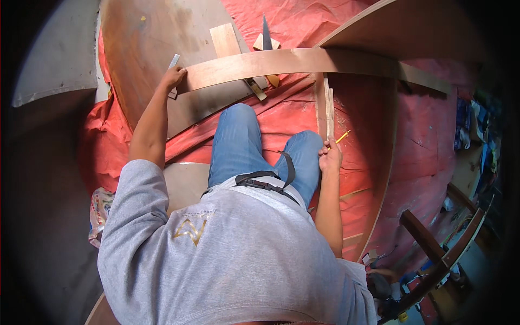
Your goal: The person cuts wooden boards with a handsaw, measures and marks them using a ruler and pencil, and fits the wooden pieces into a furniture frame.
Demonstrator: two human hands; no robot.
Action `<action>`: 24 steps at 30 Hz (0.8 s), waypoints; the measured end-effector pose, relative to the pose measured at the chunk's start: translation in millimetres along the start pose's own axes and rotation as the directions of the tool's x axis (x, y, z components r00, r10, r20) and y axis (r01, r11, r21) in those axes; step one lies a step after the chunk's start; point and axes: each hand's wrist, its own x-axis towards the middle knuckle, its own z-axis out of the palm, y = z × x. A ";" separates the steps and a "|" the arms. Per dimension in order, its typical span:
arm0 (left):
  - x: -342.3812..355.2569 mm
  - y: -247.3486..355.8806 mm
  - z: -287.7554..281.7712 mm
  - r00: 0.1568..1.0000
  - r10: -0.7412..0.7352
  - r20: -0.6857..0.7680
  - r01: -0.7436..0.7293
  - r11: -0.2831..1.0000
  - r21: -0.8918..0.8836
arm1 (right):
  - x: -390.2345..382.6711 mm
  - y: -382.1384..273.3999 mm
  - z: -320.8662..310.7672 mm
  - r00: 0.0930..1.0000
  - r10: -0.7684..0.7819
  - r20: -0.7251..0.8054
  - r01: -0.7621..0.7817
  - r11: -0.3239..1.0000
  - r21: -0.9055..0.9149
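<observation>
Presumably marking out: gripping long, flat, pale-brown wooden strip (pixel 292 61) with curled left hand (pixel 173 79), pinching slim yellow pencil (pixel 342 137) in part-closed right hand (pixel 330 156); next, steady strip before drawing.

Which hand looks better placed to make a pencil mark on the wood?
Probably the right hand: it already holds the yellow pencil. The left hand seems occupied, holding the near-left end of the long, curved wooden strip.
</observation>
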 end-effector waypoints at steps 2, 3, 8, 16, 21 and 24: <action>-11.6 8.4 4.3 0.986 0.147 -0.072 -0.127 0.965 0.229 | -3.1 6.1 6.3 0.999 0.000 0.044 0.001 1.000 -0.025; -18.9 14.1 5.0 0.992 0.115 -0.048 -0.104 0.976 0.193 | -4.3 8.3 9.9 0.998 0.003 0.059 -0.001 0.999 -0.039; -66.4 59.0 8.9 0.985 0.140 -0.104 -0.073 0.871 0.486 | -2.6 7.0 30.0 0.995 0.070 0.078 -0.063 0.994 -0.090; -69.9 174.2 83.7 0.830 0.552 0.079 -0.500 0.676 0.542 | 13.0 0.7 49.9 0.983 0.124 0.135 -0.114 0.991 -0.075; -42.2 219.3 128.2 0.774 0.631 -0.057 -0.558 0.721 0.412 | 10.7 9.5 47.1 0.976 0.131 0.174 -0.124 0.991 -0.053; -1.7 224.2 120.5 0.732 0.516 -0.445 -0.446 0.856 0.260 | 2.1 12.3 32.4 0.977 0.094 0.193 -0.074 0.991 -0.107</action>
